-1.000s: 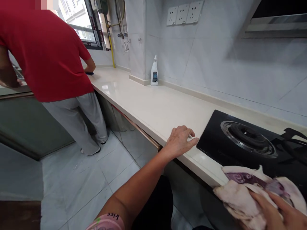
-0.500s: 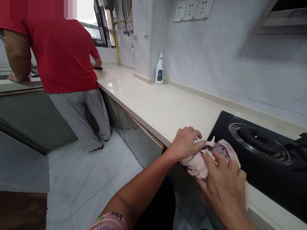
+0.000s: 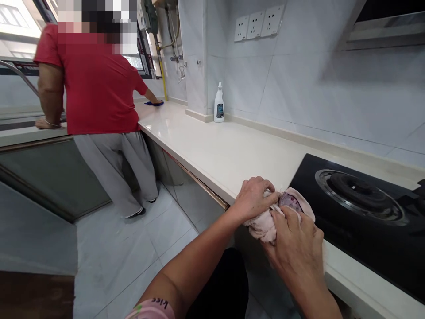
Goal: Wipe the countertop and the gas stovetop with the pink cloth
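Note:
Both my hands grip a crumpled pale pink cleaning cloth [image 3: 264,227] with a purple-grey patch, at the front edge of the cream countertop [image 3: 226,155]. On its left side, my left hand [image 3: 255,198] has its fingers curled into the folds. My right hand [image 3: 295,241] is closed over the near right part, thumb beneath. The cloth's far end lies by the left corner of the black gas stove [image 3: 372,248], which has a round burner [image 3: 360,195]. Some of the cloth is hidden under my fingers.
A white spray bottle [image 3: 219,104] stands against the wall by the pillar. At the far left a person in a red shirt [image 3: 99,88] leans over the counter, one hand on a blue cloth [image 3: 153,103]. Wall sockets [image 3: 255,25] and a range hood [image 3: 388,26] are above.
My hands and the pink cloth have shifted slightly left. The other person's arm now reaches farther along the counter with the blue cloth, and my view has tilted up a little.

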Motion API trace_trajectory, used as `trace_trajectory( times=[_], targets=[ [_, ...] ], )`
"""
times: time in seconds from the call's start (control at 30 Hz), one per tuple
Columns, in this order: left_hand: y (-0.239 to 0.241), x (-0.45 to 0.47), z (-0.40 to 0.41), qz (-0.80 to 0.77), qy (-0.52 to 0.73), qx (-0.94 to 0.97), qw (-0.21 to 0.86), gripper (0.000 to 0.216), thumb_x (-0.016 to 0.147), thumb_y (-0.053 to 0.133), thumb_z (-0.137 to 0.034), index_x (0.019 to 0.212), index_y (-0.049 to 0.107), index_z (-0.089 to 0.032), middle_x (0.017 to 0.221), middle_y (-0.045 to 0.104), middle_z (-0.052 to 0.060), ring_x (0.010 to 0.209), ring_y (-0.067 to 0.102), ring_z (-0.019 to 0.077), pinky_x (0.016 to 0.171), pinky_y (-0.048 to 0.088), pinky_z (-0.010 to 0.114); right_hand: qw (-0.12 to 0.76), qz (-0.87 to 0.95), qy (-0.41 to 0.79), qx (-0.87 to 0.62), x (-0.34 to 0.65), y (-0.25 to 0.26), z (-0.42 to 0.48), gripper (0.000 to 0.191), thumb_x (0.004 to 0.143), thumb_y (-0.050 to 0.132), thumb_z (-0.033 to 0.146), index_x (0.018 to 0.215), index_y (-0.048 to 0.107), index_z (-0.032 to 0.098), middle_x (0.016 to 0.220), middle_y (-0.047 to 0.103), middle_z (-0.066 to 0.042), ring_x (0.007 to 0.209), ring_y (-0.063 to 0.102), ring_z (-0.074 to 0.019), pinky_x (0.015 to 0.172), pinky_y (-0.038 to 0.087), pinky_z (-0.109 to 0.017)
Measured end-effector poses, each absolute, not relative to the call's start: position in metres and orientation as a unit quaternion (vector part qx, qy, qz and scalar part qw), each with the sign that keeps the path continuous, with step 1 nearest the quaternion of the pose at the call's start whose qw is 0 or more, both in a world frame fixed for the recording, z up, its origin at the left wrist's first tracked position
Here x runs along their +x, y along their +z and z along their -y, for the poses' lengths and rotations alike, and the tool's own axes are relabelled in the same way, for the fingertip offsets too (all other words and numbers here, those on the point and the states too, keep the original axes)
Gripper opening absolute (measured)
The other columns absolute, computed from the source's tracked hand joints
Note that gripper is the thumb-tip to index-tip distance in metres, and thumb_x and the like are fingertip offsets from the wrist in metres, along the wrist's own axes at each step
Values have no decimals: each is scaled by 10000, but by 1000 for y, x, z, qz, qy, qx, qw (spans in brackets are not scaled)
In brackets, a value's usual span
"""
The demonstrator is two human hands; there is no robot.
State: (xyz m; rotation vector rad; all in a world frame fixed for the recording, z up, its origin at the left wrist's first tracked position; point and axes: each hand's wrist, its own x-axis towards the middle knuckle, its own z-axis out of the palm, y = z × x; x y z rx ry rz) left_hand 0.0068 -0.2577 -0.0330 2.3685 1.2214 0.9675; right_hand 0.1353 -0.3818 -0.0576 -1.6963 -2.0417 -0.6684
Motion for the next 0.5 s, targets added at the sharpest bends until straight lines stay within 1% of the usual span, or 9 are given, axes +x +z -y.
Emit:
trace_trajectory(
  times=[0.13,0.2,0.3,0.5],
  targets=[
    [-32,6,259,-424,338,826,152,188,991,628,-412,997,709,-243,1068,716,41,1105,637,238,994,470,387,225,736,-240,-591,145,-66,387,584,795,760,323,1333,555,227,1397,615,-104,1234,516,-366,921,409,-489],
    [-32,7,259,-427,342,824,150,185,986,637,-411,995,709,-241,1064,715,41,1104,639,239,994,469,387,227,738,-230,-592,151,-67,391,585,784,752,305,1331,557,241,1398,613,-97,1234,518,-362,929,417,-489],
    [-32,9,259,-431,339,823,151,181,981,644,-409,992,707,-240,1073,716,42,1103,640,240,994,469,384,225,740,-223,-593,161,-67,401,573,776,735,290,1323,565,274,1389,612,-85,1213,532,-355,895,435,-480],
    [-32,9,258,-430,335,824,154,169,982,644,-388,988,706,-231,1063,714,44,1102,640,239,991,465,388,195,734,-248,-602,193,-78,419,516,851,655,313,1358,563,303,1417,592,-90,1175,566,-364,808,454,-478]
  ],
)
